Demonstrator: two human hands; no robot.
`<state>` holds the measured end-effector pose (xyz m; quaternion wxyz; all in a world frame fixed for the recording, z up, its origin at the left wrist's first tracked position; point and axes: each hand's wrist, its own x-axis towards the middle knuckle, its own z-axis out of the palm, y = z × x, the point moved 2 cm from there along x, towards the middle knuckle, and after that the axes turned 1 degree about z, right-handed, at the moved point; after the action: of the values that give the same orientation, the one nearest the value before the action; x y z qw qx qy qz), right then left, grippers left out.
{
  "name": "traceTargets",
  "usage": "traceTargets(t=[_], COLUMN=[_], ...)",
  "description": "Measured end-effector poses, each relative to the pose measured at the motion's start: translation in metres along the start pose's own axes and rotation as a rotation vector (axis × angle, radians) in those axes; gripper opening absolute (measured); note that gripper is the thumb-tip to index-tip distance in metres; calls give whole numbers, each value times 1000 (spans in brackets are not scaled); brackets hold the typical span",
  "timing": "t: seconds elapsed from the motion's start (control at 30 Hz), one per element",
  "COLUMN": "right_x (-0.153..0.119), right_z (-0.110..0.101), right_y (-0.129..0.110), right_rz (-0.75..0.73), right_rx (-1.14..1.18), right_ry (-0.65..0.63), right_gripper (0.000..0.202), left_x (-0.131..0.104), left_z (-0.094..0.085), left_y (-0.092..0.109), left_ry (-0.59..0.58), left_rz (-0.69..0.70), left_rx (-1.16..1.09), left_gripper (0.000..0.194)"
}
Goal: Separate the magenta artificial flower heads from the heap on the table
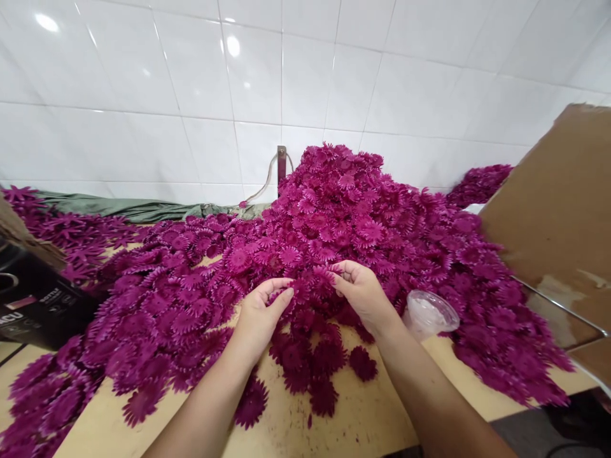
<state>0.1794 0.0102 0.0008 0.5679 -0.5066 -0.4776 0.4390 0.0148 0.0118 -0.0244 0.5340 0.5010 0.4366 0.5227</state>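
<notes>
Both my hands are closed in a pinch in the middle of the head view, in front of a big heap of magenta artificial flowers (344, 203). Between thumb and fingers, my left hand (267, 308) grips the edge of a magenta flower (311, 284). Its opposite side is pinched by my right hand (360, 294). The held flower blends into the heap behind, so its full outline is hard to make out. Loose flower layers with fringed petals lie on the wooden tabletop (353, 420) below my hands, among them a single flower (363, 363).
A clear plastic cup (432, 313) with whitish contents stands right of my right forearm. A cardboard box (558, 222) rises at the right; a black printed container (38, 305) stands at the left. Green cloth (119, 207) lies along the white tiled wall (252, 76).
</notes>
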Motion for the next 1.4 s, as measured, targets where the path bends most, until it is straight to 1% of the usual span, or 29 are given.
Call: traceTargets(t=[0.07,0.1,0.13,0.23,0.27,0.33,0.4,0.47,0.53,0.57,0.63,0.7,0.73,0.77,0.83,0.9,0.97,1.03,1.1,1.27,1.33,1.4], right_x=[-1,-3,-4,-9,-9,-8,-2,6,14,16,15,7,1,-5,-18,-28,-33,-33,-31,-27,-27,-29], right_z=[6,9,12,22,24,25,20,8,-4,-9,-15,-13,-9,-3,11,24,34,40,42,44,47,49], right_y=[3,4,4,6,6,6,5,5,4,3,0,-6,-8,-10,-10,-6,2,10,15,21,22,21], right_rz=[-44,-76,-110,-190,-198,-161,-93,-48,-45,-73,-205,-391,-471,-527,-567,-509,-358,-196,-85,89,105,65], right_rx=[-68,-116,-172,-296,-302,-252,-151,-71,-45,-69,-218,-452,-558,-629,-673,-625,-506,-348,-212,27,85,87], right_ry=[0,5,8,-31,-56,-95,-78,7,104,151,246,329,344,330,234,85,-46,-124,-144,-157,-187,-218], right_gripper=[22,19,17,10,9,10,14,20,23,24,28,31,31,29,24,23,28,32,32,34,32,26], left_x=[-2,-3,-4,-6,-6,-4,-1,2,4,5,6,6,6,6,5,4,2,1,0,1,1,0], left_z=[3,5,7,11,10,7,2,-3,-6,-6,-6,-3,-2,-1,-1,-1,-1,-1,1,2,2,3], left_y=[2,3,5,6,6,5,3,3,3,3,3,1,1,1,3,5,7,7,7,6,6,6], left_ry=[-22,-36,-50,-61,-44,14,68,100,124,137,143,113,83,51,6,-7,-6,-13,-14,31,21,5], left_rz=[74,118,164,279,298,305,290,265,234,219,176,130,113,102,104,117,117,107,110,133,118,92], left_rx=[107,155,197,271,285,308,316,302,277,268,249,213,192,174,154,141,117,104,111,97,68,45], left_gripper=[40,44,43,21,15,11,10,10,12,14,27,40,42,40,33,27,25,24,23,17,19,25])
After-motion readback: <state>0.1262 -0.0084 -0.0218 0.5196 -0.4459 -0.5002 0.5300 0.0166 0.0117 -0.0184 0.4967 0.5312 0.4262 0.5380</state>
